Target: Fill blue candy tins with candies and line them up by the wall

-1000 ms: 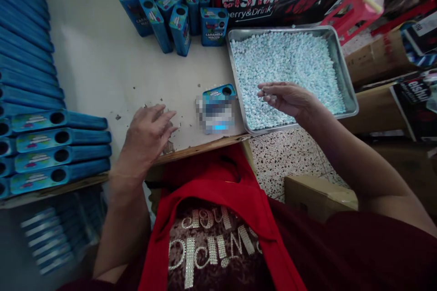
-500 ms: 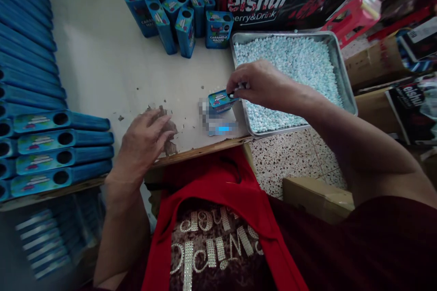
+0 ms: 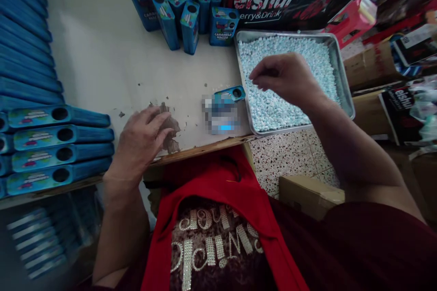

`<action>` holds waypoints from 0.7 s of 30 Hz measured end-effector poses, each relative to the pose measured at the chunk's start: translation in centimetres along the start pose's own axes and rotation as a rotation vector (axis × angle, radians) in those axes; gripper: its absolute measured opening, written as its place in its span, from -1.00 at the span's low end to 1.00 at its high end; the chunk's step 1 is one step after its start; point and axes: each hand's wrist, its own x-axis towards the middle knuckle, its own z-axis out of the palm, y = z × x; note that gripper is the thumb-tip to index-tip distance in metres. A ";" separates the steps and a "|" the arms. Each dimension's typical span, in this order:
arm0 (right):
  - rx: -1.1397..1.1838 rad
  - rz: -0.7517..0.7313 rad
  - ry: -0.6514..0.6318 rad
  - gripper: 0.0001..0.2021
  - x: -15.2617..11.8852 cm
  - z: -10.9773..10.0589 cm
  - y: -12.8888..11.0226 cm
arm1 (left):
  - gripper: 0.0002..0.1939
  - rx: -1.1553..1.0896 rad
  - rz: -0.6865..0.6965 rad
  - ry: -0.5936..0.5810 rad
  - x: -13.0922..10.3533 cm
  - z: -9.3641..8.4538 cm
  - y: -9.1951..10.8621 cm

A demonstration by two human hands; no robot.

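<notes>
My left hand (image 3: pixel 143 138) lies palm down at the table's front edge, fingers apart and holding nothing, over a worn patch. Above the left part of a metal tray (image 3: pixel 347 86) of pale blue and white candies (image 3: pixel 276 109) is my right hand (image 3: pixel 285 75). Its fingers are bent together with the tips close; whether anything is between them cannot be seen. A small blue box (image 3: pixel 223 93) with a dark round hole stands between my hands, left of the tray. Its lower part and an item in front of it are blurred.
Blue boxes (image 3: pixel 190 27) stand at the back of the table (image 3: pixel 95 45). More blue boxes (image 3: pixel 61 134) are stacked in rows at the left. A black carton (image 3: pixel 273 4) is behind the tray, with a pink container (image 3: pixel 353 20) at its right.
My right hand has moved right and slightly up, from the small box's opening to over the candies. The box's hole is now uncovered. My left hand has stayed nearly still.
</notes>
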 end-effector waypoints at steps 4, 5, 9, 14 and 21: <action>-0.027 0.133 0.109 -0.78 -0.7 -4.0 7.6 | -0.57 0.035 0.057 -0.006 0.3 0.1 0.2; -0.119 0.164 0.132 -0.78 -1.1 -4.8 9.5 | -0.58 0.034 0.061 -0.019 0.5 0.0 0.4; -0.424 0.228 0.193 -0.75 -2.8 -6.7 14.3 | -0.61 0.043 0.046 -0.064 1.4 -0.4 2.1; -0.483 0.204 0.129 -0.61 -3.1 -4.9 14.7 | -0.60 0.151 0.090 -0.090 2.9 -0.9 4.5; -0.482 0.009 0.059 -0.98 -0.9 -0.2 13.5 | -0.55 0.182 0.052 -0.024 3.9 -1.5 6.5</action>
